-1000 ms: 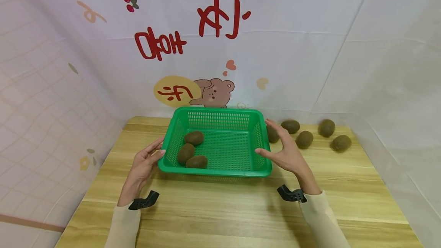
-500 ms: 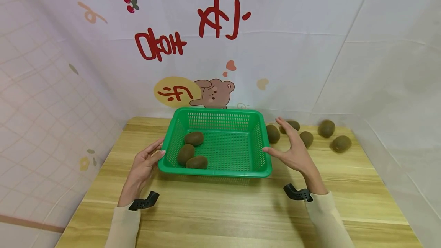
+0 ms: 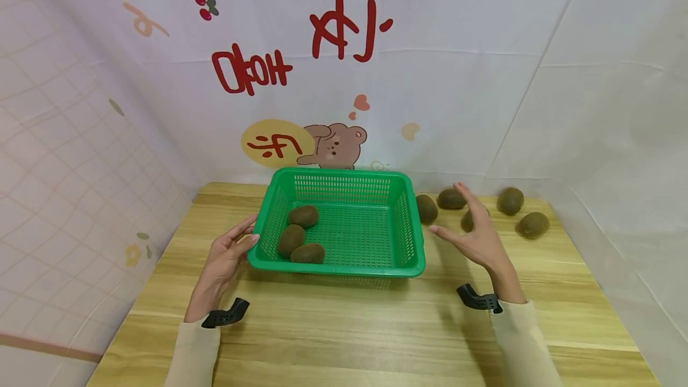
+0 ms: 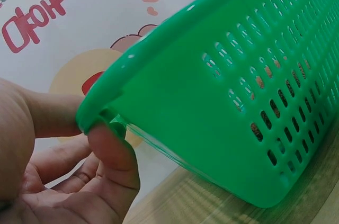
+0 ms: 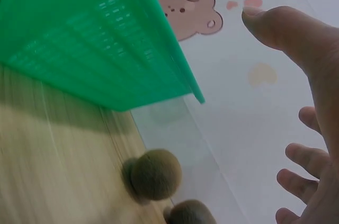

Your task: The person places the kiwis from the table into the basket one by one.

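Note:
A green plastic basket (image 3: 357, 235) with slotted walls stands on the table, three brown kiwifruit (image 3: 291, 240) grouped at its left end. My left hand (image 3: 224, 255) pinches the basket's left rim between thumb and finger, as the left wrist view shows at the rim's corner (image 4: 98, 94). To the right of the basket, my right hand (image 3: 480, 243) hangs with thumb and fingers spread, holding nothing. It partly covers one kiwifruit (image 3: 468, 221) in the head view. Another kiwifruit (image 3: 427, 209) lies just beyond the basket's right wall and shows below the hand in the right wrist view.
More loose kiwifruit lie at the back right: one (image 3: 451, 199) near the wall, two (image 3: 532, 225) farther right. A printed white cloth (image 3: 451, 94) hangs behind the wooden table (image 3: 344, 327) and down both sides. Each wrist wears a black bracket (image 3: 478, 298).
My right hand has moved away from the basket's right rim, rightward over the loose kiwifruit, with fingers still spread. The left hand and the basket have stayed in place.

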Action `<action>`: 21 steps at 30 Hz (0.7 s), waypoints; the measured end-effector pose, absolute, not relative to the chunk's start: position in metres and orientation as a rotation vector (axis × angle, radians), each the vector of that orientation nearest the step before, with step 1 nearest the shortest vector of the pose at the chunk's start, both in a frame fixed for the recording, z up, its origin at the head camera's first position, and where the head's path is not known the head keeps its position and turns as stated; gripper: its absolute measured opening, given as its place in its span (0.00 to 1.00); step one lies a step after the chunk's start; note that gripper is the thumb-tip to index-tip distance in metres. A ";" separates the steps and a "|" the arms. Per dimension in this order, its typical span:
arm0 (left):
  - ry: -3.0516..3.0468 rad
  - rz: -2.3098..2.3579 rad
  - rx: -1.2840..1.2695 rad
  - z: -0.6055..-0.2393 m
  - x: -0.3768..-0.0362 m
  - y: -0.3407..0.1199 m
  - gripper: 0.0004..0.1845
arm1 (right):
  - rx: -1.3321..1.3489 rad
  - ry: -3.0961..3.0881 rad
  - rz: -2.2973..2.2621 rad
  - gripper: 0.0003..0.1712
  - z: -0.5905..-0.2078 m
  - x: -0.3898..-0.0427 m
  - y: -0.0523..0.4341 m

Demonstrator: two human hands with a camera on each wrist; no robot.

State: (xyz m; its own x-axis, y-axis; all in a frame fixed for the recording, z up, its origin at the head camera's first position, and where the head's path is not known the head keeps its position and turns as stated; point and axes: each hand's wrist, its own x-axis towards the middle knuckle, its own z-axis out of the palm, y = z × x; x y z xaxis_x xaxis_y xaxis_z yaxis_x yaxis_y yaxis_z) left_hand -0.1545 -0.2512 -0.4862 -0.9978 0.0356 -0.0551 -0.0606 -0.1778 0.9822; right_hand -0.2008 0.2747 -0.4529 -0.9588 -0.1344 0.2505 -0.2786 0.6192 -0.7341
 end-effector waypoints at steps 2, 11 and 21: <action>1.965 2.368 -0.027 -0.487 -0.154 -0.252 0.35 | 0.317 -2.678 1.259 0.61 -0.453 -0.201 0.279; 1.967 2.363 -0.030 -0.487 -0.155 -0.252 0.34 | 0.244 -2.681 1.227 0.61 -0.452 -0.202 0.300; 1.983 2.351 -0.020 -0.488 -0.155 -0.252 0.34 | 0.172 -2.679 1.096 0.61 -0.457 -0.203 0.322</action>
